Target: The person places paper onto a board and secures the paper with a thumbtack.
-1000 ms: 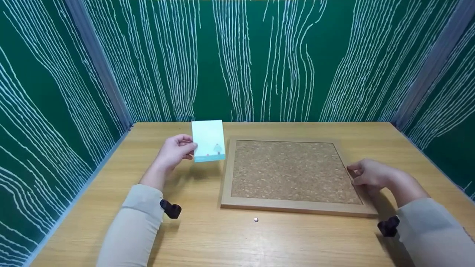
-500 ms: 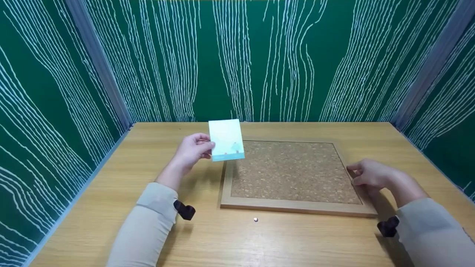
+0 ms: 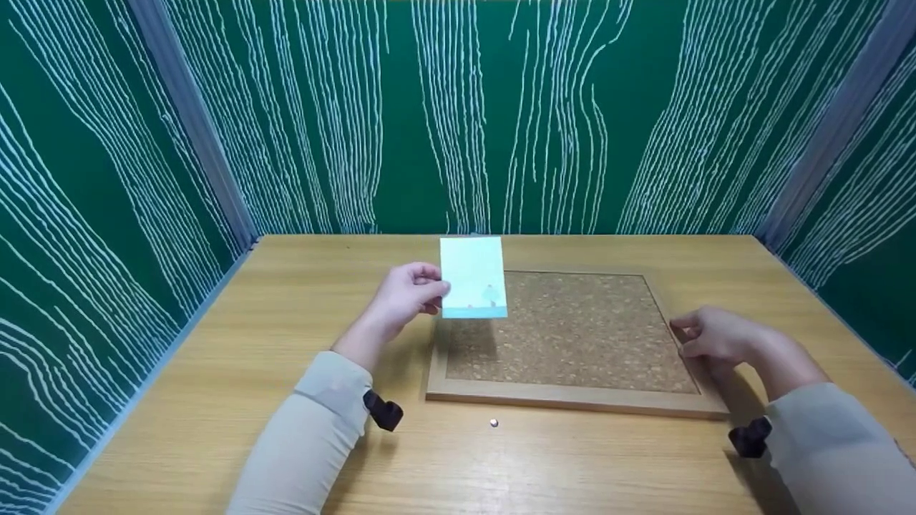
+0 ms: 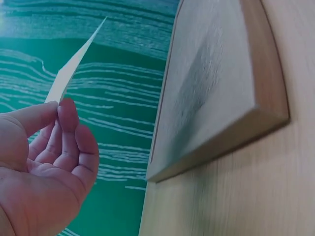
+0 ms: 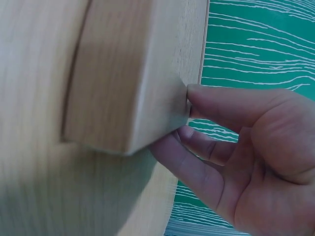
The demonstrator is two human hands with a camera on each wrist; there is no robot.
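My left hand [image 3: 406, 297] pinches a pale blue note sheet [image 3: 474, 275] by its left edge between thumb and fingers. A small tree and a darker blue strip are printed along the sheet's bottom. It is held up above the left part of a wood-framed corkboard [image 3: 580, 336] and casts a shadow on the cork. In the left wrist view the note sheet [image 4: 74, 66] appears nearly edge-on. My right hand [image 3: 726, 340] grips the corkboard's right side, thumb on the frame's face and fingers against its outer edge, as the right wrist view of the frame [image 5: 160, 93] shows.
A tiny shiny pushpin-like piece [image 3: 494, 423] lies on the wooden table [image 3: 401, 465] in front of the corkboard; its exact kind is too small to tell. Green walls [image 3: 401, 114] with white wavy lines stand behind and at both sides.
My left hand has carried the note sheet rightward, from beside the corkboard to over its left part. The right hand and the corkboard have stayed in place.
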